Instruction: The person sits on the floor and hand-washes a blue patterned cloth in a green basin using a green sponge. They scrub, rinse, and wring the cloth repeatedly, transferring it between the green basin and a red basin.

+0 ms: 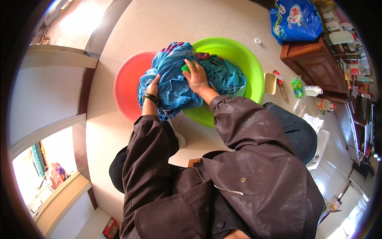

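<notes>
A wet-looking blue patterned cloth (176, 86) is bunched across two plastic basins, a coral-red one (128, 80) on the left and a lime-green one (253, 71) on the right. My left hand (153, 89), with a dark bangle at the wrist, grips the cloth's left side. In my right hand (197, 77) is a green bar of soap (187, 67), pressed against the top of the cloth. The palm hides part of the bar. The cloth's darker teal end (229, 77) hangs down into the green basin.
Right of the green basin lie a pale yellow tray (270, 83), a brush (282, 89), a green packet (297, 87) and a white bottle (313, 90). Beyond them stands a wooden cabinet (316, 64), near a blue plastic bag (295, 22). A small white cap (257, 41) sits on the tiled floor.
</notes>
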A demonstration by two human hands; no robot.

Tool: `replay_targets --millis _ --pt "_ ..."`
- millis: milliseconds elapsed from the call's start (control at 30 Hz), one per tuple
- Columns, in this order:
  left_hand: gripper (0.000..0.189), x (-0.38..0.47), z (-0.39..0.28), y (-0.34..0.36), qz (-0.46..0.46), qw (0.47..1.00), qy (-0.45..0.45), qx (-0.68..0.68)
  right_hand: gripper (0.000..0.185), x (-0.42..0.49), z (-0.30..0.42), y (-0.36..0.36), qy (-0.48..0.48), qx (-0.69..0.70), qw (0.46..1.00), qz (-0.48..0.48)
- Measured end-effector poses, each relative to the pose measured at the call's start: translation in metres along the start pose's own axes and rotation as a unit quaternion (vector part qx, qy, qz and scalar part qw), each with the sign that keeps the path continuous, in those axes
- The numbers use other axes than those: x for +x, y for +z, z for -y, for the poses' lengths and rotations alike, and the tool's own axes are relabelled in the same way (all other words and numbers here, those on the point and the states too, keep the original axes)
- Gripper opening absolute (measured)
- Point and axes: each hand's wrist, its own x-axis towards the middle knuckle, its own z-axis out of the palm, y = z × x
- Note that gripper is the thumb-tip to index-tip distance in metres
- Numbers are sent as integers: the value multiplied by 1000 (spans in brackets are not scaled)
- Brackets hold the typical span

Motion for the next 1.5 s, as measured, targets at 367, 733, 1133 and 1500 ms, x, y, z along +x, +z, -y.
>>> replay_targets --millis 367,733,1133,1500 --pt "83 -27 -15 12 1 999 20 46 65 35 -92 9 421 -124 887 144" --pt "67 35 -55 -12 85 995 56 -1 54 36 73 26 -55 -3 998 -20" --pt "44 -38 -68 -3 75 990 97 -64 51 48 0 -7 107 16 988 -107" --pt "53 1 -26 -11 143 976 -105 -126 47 36 67 44 -131 -85 986 50"
